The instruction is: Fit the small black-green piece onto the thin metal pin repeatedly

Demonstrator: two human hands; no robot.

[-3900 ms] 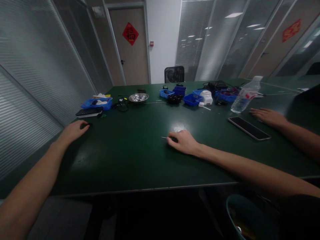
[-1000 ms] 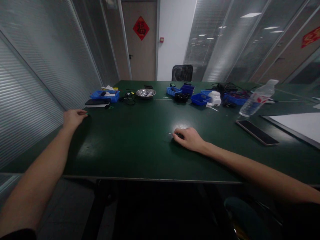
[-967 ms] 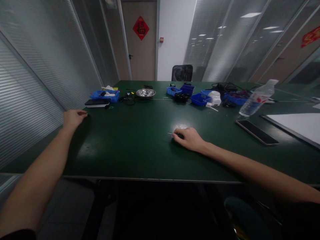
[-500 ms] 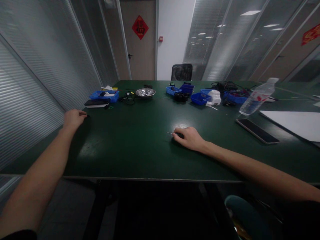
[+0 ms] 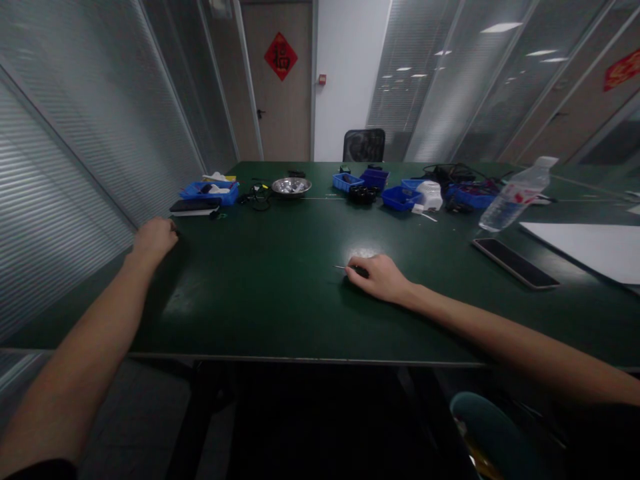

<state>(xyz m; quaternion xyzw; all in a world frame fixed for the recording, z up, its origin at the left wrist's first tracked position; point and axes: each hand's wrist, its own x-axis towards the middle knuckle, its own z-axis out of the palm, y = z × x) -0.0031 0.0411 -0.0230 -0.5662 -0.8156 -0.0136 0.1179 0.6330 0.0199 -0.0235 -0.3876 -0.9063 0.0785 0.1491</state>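
My right hand (image 5: 380, 277) rests on the green table with its fingers pinched together. Out of its fingertips sticks a thin silver rod (image 5: 339, 267), pointing left; the rest of it is hidden in the hand. My left hand (image 5: 156, 239) lies far out at the table's left side, fingers curled and closed. Something small and dark may be at its fingertips, but the curled fingers hide it. Just beyond that hand lies a black-covered notebook (image 5: 195, 206).
Blue trays (image 5: 227, 196) with small items, a metal bowl (image 5: 291, 195) and more blue bins (image 5: 400, 199) stand along the back. On the right are a leaning plastic bottle (image 5: 520, 193), a phone (image 5: 515, 263) and white paper (image 5: 590, 247). A bucket (image 5: 493, 427) stands below the table.
My left hand has turned over slightly and moved a little right, its fingers now more curled, hiding the small dark thing. My right hand stays in place with the rod.
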